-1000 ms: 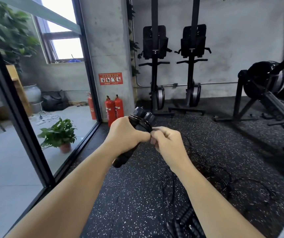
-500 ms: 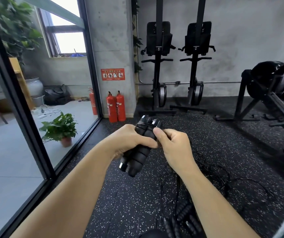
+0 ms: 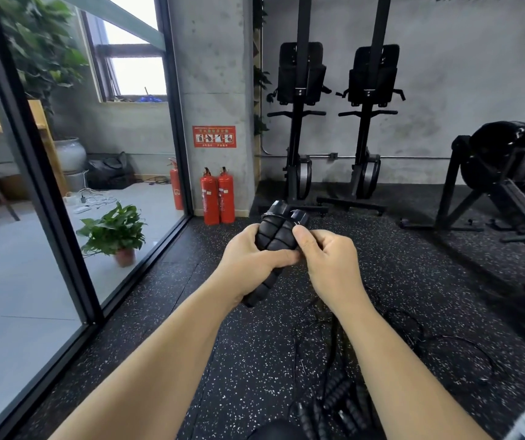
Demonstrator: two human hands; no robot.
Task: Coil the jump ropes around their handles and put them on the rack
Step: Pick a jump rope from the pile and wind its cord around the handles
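While my left hand grips both handles, I'm mid-coil.
Right hand pinches the rope beside the handles; next wrap needs slack.

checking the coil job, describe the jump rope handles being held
The jump rope handles are two black grips held side by side as one bundle. Each has ribbed, foam-looking segments and a smooth, harder-looking cap at the far end. They tilt, caps up and away, lower ends toward the left. The left hand wraps their middle; the right hand pinches at their right side. A thin cord seems to cross near the caps.
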